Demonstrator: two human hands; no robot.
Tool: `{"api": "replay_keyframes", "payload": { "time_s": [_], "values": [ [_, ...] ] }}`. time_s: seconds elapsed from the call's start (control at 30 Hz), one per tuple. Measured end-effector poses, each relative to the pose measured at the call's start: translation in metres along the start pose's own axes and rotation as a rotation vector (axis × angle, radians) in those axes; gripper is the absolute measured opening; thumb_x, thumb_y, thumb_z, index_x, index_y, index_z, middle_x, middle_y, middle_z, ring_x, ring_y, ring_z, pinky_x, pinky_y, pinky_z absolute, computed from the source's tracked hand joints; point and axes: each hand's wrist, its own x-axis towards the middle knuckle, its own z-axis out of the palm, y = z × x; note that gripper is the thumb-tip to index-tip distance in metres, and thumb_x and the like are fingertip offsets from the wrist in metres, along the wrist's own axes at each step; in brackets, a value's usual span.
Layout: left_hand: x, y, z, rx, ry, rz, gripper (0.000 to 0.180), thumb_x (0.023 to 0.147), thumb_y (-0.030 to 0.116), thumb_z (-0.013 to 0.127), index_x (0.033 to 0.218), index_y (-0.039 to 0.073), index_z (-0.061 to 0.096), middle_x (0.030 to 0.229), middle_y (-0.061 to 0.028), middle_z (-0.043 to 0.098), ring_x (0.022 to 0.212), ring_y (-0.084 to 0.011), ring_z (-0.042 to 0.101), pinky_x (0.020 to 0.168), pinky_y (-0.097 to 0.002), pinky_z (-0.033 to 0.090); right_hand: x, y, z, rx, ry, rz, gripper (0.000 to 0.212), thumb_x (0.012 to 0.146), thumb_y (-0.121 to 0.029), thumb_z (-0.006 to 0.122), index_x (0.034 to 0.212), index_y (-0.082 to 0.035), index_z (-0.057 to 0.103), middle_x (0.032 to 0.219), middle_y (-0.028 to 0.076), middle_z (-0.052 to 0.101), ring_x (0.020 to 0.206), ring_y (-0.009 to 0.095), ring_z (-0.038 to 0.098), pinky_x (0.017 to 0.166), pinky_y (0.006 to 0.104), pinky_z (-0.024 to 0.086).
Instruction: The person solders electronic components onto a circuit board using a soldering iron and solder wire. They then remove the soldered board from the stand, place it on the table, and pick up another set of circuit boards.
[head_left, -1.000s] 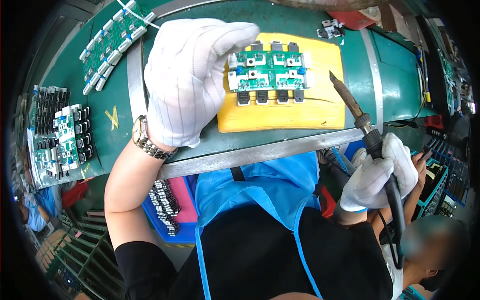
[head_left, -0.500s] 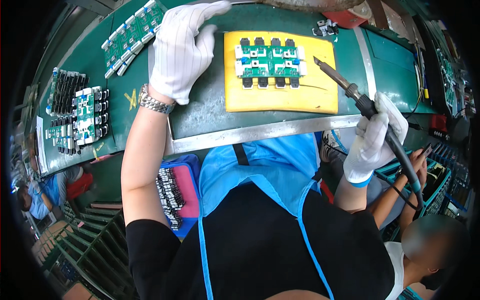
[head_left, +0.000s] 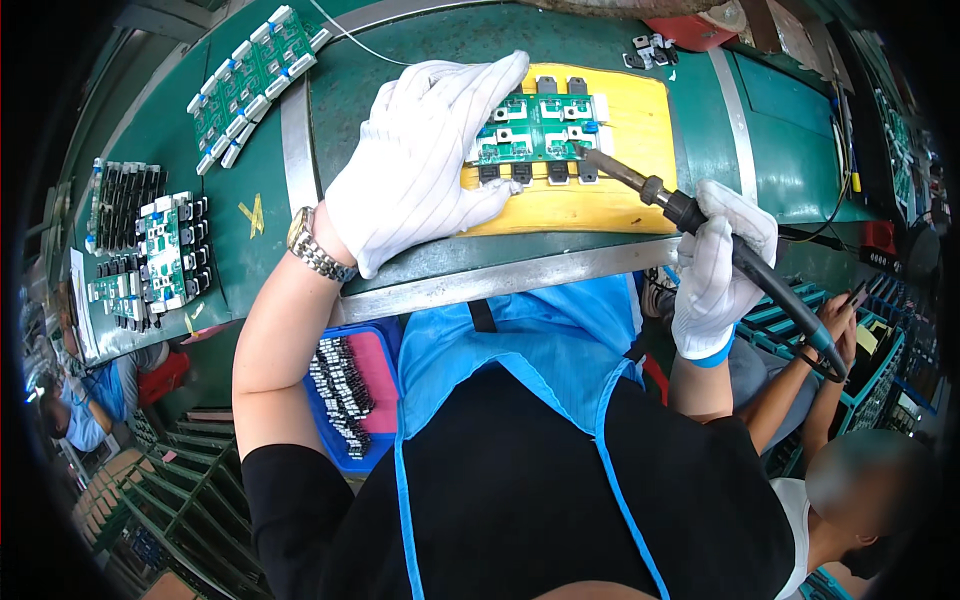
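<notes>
A green circuit board point(head_left: 540, 128) with black components along its long edges lies on a yellow pad point(head_left: 640, 130). My gloved left hand point(head_left: 425, 150) spans the board's left end, fingers along the far side and thumb at the near side, covering that end. My gloved right hand point(head_left: 722, 262) is closed around the handle of a soldering iron point(head_left: 690, 210). The iron's tip meets the board's near right part; whether it touches cannot be made out. A thin pale wire point(head_left: 350, 38) runs from the far edge towards my left hand.
More circuit boards point(head_left: 250, 85) lie at the far left, with stacked boards point(head_left: 170, 250) nearer. Loose black parts point(head_left: 650, 52) lie beside a red container point(head_left: 695, 30). A blue bin point(head_left: 385, 340) of parts stands below the bench's metal edge point(head_left: 500, 280). Another person point(head_left: 790, 400) sits at right.
My left hand has come right from beside the pad onto the board's left end. My right hand has brought the soldering iron left, its tip now at the board. The thin wire has come into view.
</notes>
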Motion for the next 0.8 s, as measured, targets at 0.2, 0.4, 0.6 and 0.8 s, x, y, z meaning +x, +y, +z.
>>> {"api": "replay_keyframes", "payload": {
  "time_s": [0.2,0.4,0.6,0.8],
  "values": [
    [0.007,-0.003,0.002,-0.041,0.018,-0.026,0.089,0.064,0.026,0.077,0.142,0.01,0.036,0.126,-0.0161,0.051,0.117,-0.0342,0.046,0.103,-0.0431,0.033,0.01,-0.005,-0.012,0.132,0.153,0.383,0.016,0.089,-0.008,0.054,0.099,0.003,0.059,0.1,0.017,0.063,0.066,0.011,0.057,0.062,0.0247,0.049],
    [0.018,0.0,-0.007,-0.016,0.042,-0.012,0.1,0.061,0.048,0.08,0.141,0.004,0.037,0.128,-0.0153,0.051,0.115,-0.0337,0.047,0.098,-0.0441,0.035,0.036,0.006,-0.05,0.366,0.454,0.421,0.02,0.095,-0.018,0.05,0.106,-0.002,0.058,0.077,0.004,0.058,0.051,0.002,0.042,0.043,0.0143,0.03],
    [0.015,0.001,-0.004,-0.057,0.018,-0.018,0.107,0.058,0.05,0.081,0.142,0.002,0.034,0.126,-0.0171,0.05,0.113,-0.0354,0.047,0.099,-0.0448,0.033,0.086,0.079,-0.087,0.744,0.635,0.551,0.024,0.094,-0.021,0.059,0.113,-0.006,0.058,0.082,0.001,0.059,0.059,0.002,0.046,0.048,0.0151,0.036],
    [0.006,-0.001,-0.011,0.022,0.058,0.002,0.092,0.058,0.042,0.084,0.133,0.005,0.045,0.125,-0.0167,0.052,0.113,-0.0356,0.047,0.099,-0.0444,0.035,0.135,0.132,-0.105,1.15,0.555,0.496,0.033,0.097,-0.027,0.051,0.124,-0.008,0.05,0.1,0.01,0.063,0.075,0.013,0.06,0.053,0.0174,0.044]
  ]
}}
